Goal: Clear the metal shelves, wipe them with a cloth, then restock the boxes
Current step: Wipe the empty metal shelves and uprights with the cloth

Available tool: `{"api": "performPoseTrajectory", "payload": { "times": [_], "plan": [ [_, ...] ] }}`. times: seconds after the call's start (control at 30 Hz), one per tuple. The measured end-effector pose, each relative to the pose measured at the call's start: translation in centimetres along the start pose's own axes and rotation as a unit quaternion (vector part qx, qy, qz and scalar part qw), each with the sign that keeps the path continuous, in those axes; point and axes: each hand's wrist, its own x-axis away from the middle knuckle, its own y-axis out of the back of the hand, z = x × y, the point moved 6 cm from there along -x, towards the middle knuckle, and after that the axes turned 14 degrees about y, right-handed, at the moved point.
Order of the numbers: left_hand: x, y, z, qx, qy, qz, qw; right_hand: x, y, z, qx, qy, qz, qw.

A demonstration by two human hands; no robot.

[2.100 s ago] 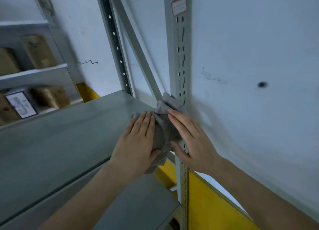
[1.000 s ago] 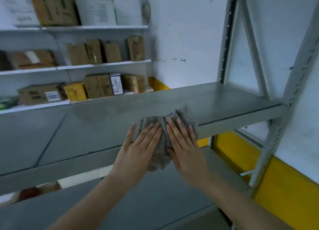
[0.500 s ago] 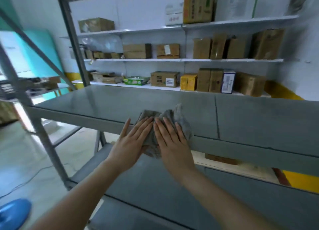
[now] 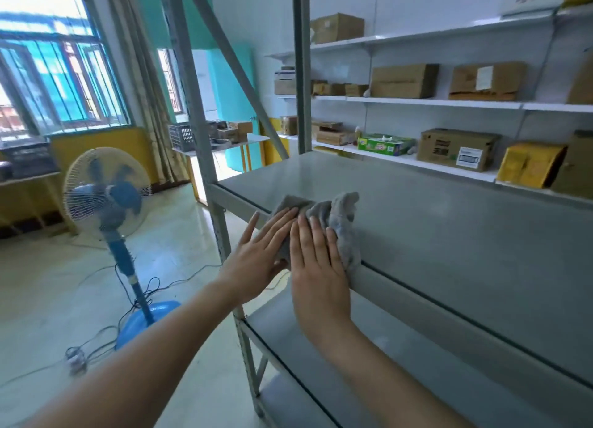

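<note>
A crumpled grey cloth (image 4: 337, 212) lies at the front edge of the grey metal shelf (image 4: 433, 222), close to its left end. My left hand (image 4: 261, 254) and my right hand (image 4: 316, 264) press flat on the cloth side by side, fingers straight. The shelf top carries nothing but the cloth. A lower grey shelf (image 4: 321, 347) runs beneath my forearms. Cardboard boxes (image 4: 455, 150) stand on white wall shelves (image 4: 417, 101) behind the metal rack.
The rack's grey upright post (image 4: 205, 145) and a diagonal brace (image 4: 237, 71) stand just left of my hands. A blue standing fan (image 4: 107, 199) with cables on the floor is at left. A window (image 4: 61, 68) and a table with a crate (image 4: 183, 137) lie beyond.
Both hands slid the cloth leftward along the shelf, from the right post to near the left end. My view swung left with them, bringing the fan and window into sight.
</note>
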Motion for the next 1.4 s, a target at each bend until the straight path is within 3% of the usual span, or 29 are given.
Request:
{"api": "performPoseTrajectory", "payload": {
  "times": [0.2,0.67,0.97,1.1,1.27,1.4],
  "plan": [
    [-2.1,-2.3,7.9,0.037,0.033,-0.001,0.999,-7.0,-4.1,3.6,0.006,0.022,0.036,0.999],
    [-7.6,-7.9,23.5,0.148,-0.092,-0.111,0.978,-18.4,-12.3,10.1,0.055,-0.015,-0.014,0.998],
    [-8.5,-9.2,25.9,0.162,-0.128,-0.13,0.97,-20.0,-13.0,10.3,0.067,-0.005,-0.022,0.998],
    [-7.1,-7.8,25.6,0.254,-0.154,-0.15,0.943,-19.6,-11.1,10.2,0.041,0.015,-0.052,0.998],
    [-2.6,-7.9,25.1,0.304,-0.15,-0.116,0.934,-16.4,-10.6,12.2,-0.017,0.015,-0.099,0.995],
    [2.7,-12.2,24.7,0.338,-0.177,0.006,0.924,-10.4,-15.2,14.2,-0.074,-0.004,-0.052,0.996]
  ]
}}
